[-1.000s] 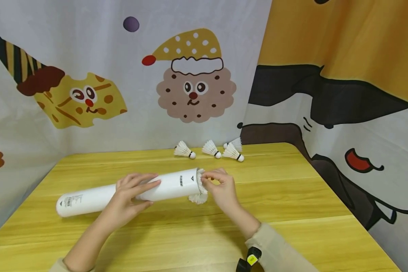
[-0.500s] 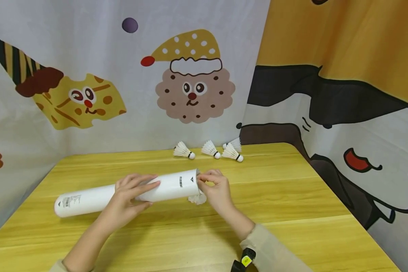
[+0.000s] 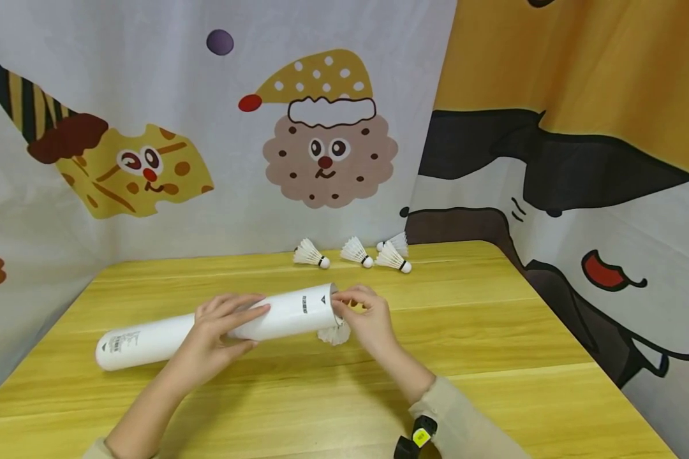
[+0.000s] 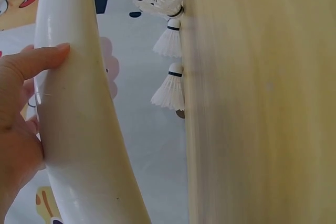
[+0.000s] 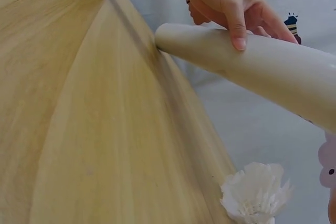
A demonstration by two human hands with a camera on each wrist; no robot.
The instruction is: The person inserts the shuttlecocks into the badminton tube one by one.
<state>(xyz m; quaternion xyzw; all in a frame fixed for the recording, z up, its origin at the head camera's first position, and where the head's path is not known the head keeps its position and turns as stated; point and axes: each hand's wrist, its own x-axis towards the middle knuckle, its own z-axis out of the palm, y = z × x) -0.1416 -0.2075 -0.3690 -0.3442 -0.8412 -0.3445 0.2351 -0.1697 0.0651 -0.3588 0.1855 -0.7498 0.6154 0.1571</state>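
Observation:
A long white shuttlecock tube (image 3: 289, 312) lies slanted over the wooden table, its right end raised and open. My left hand (image 3: 215, 328) grips the tube around its middle, thumb on the near side and fingers over the top. At the open mouth, the thumb and forefinger of my right hand (image 3: 374, 322) pinch the feathered edge of a shuttlecock, mostly hidden inside the rim. Another white shuttlecock (image 3: 334, 335) rests on the table just below the mouth; its feathers also show in the right wrist view (image 5: 256, 192). In the left wrist view my left thumb (image 4: 50, 59) presses the tube.
Several white shuttlecocks with black bands (image 3: 393, 257) lie along the back edge of the wooden table (image 3: 298, 408). A cartoon-printed curtain (image 3: 218, 127) hangs directly behind it. A black device with a yellow label (image 3: 420, 437) is by my right sleeve.
My right fingers have moved slightly left to the tube's mouth, and the feathers that stuck out there have gone inside the rim. My left hand holds the tube in nearly the same place.

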